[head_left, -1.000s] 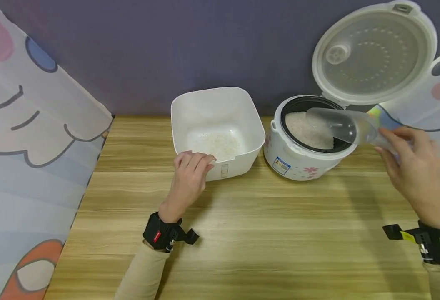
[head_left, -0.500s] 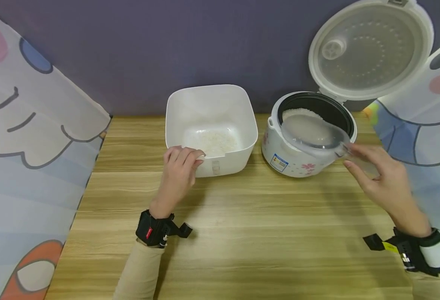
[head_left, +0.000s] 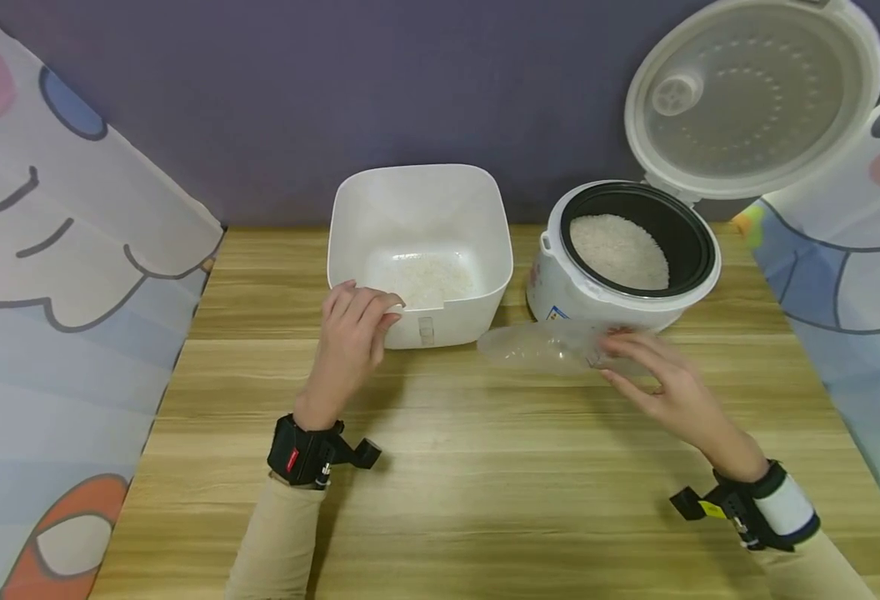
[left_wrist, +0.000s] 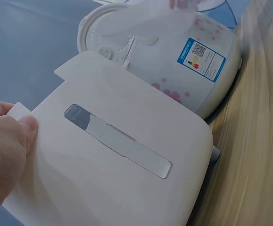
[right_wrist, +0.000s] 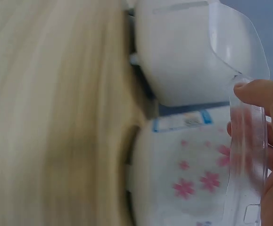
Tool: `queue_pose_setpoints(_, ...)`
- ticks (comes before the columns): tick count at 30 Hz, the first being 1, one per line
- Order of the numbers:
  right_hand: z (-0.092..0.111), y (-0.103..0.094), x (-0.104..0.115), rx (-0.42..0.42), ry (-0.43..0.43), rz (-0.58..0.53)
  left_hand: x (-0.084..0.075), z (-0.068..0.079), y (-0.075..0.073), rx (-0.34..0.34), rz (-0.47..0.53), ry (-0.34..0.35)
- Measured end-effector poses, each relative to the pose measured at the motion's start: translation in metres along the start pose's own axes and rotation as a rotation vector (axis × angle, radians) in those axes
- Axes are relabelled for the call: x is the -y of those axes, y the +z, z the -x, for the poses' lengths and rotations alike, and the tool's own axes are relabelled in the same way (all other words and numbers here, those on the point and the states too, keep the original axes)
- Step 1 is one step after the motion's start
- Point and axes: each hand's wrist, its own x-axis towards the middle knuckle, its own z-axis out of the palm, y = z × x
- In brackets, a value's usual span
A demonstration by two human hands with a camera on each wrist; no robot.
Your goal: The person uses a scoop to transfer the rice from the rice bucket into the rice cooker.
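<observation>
My left hand (head_left: 352, 337) pinches the front rim of a white square rice bin (head_left: 451, 321), thumb outside and fingers over the edge, as the left wrist view shows. A thin layer of rice (head_left: 432, 279) covers the bin's floor. In my right hand (head_left: 661, 379) I grip the handle of a clear plastic scoop (head_left: 533, 346), which hangs in front of the cooker with its bowl pointing left toward the bin. No rice shows in the scoop. A white rice cooker (head_left: 597, 308) with pink flowers stands right of the bin, and rice (head_left: 620, 250) lies in its black inner pot (head_left: 683, 242).
The cooker's lid (head_left: 755, 100) stands raised at the back right. A dark wall (head_left: 282, 108) rises behind the bin and cooker. The wooden table (head_left: 485, 500) stretches toward me, with cartoon-printed cloth (head_left: 72, 250) along its left side and more at right.
The scoop has tipped over the cooker's pot, leaving rice there, then moved left and toward me, out of the pot. My left hand has kept its hold on the bin's rim.
</observation>
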Motion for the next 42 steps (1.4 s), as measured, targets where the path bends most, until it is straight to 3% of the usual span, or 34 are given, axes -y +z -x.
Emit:
queue_pose_setpoints(7, 0.007, 0.029, -0.007, 0.073, 0.003, 0.001, 0.002, 0.0, 0.001, -0.008, 0.025, -0.013)
queue_pose_setpoints(14, 0.013, 0.054, -0.009, 0.065, 0.0, 0.107, 0.003, -0.001, 0.002, -0.017, 0.041, -0.022)
queue_pose_setpoints(19, 0.013, 0.066, -0.01, 0.096, 0.042, 0.167, 0.004, -0.002, 0.002, -0.015, 0.064, -0.031)
queue_pose_setpoints(31, 0.014, 0.086, -0.015, 0.189, 0.066, 0.149, 0.007, -0.001, 0.001, -0.012, 0.065, -0.058)
queue_pose_setpoints(42, 0.013, 0.087, -0.013, 0.232, 0.061, 0.139, 0.004, -0.001, 0.001, -0.007, 0.061, -0.062)
